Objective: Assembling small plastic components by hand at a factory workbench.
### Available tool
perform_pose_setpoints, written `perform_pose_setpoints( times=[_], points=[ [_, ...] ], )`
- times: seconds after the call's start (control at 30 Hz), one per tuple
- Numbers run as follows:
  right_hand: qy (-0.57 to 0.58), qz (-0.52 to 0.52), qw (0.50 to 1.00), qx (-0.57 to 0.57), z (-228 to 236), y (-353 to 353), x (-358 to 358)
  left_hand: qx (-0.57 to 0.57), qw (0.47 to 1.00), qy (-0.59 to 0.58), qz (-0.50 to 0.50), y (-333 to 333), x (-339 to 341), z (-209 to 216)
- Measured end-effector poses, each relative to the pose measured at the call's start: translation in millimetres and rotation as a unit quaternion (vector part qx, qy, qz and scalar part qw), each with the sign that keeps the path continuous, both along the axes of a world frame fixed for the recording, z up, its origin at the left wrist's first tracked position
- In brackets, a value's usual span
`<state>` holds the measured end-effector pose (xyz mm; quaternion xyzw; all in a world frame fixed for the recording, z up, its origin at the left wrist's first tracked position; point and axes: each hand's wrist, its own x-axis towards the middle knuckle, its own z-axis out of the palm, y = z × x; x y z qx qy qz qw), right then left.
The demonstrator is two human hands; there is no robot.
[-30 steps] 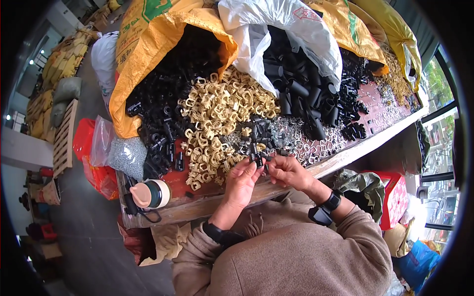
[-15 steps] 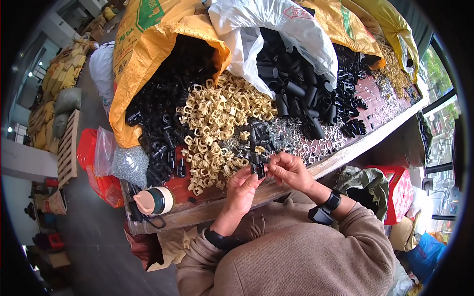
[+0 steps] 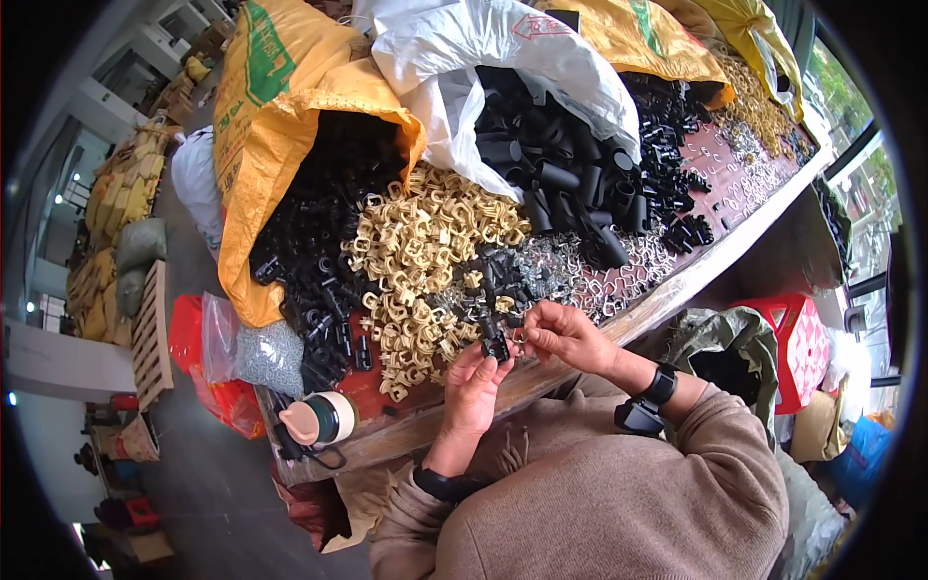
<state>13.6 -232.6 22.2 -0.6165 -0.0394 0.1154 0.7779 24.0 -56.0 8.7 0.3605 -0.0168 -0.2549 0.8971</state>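
Note:
Above the table's near edge, my left hand [image 3: 471,394] is closed round a small black plastic fitting [image 3: 496,346], which points up and away from me. Just to its right, my right hand [image 3: 568,338] pinches a tiny ring-like piece [image 3: 520,336], perhaps a metal clip; the fingers partly hide it. Beyond the hands lies a heap of cream plastic clips [image 3: 416,256]. Small black parts and shiny metal bits [image 3: 546,266] are scattered beside it. Black pipe-like fittings [image 3: 333,300] spread on the left, and thin metal U-shaped clips [image 3: 633,271] lie on the right.
An orange sack [image 3: 256,184] and a white sack [image 3: 522,48] spill black parts onto the table. Yellow sacks [image 3: 633,43] stand farther right. A lidded cup [image 3: 324,420] and a bag of grey pellets [image 3: 269,360] occupy the left corner. A red stool [image 3: 795,353] stands at right.
The black fitting has turned more upright in my left hand. My right fingers have drawn slightly away from it, and a small ring-like piece now shows at their tips. The whole view has shifted slightly.

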Motion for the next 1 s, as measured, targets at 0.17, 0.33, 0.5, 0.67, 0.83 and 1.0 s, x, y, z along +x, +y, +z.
perform_pose_setpoints(
  times=[0.17,0.33,0.5,0.67,0.83,1.0],
  points=[
    [-0.095,-0.03,0.995,-0.02,-0.9,2.3,1.0,0.009,0.999,0.046,-0.021,0.8,-0.3,-2.5],
    [-0.294,-0.063,0.934,-0.191,11.2,3.5,-0.1,0.016,0.997,0.063,-0.049,-1.2,-5.3,6.1],
    [-0.329,-0.058,0.91,-0.246,21.7,5.8,-9.9,0.029,0.995,0.066,-0.066,0.6,-12.0,11.8],
    [-0.35,-0.048,0.9,-0.254,24.2,3.1,-14.7,0.031,0.992,0.064,-0.102,1.9,-14.9,17.7],
    [-0.378,-0.028,0.878,-0.291,27.7,1.1,-16.8,0.033,0.99,0.079,-0.108,4.1,-17.0,13.7],
    [-0.411,-0.005,0.836,-0.363,28.3,0.5,-12.0,0.05,0.989,0.09,-0.105,4.3,-12.8,8.2]
  ],
)
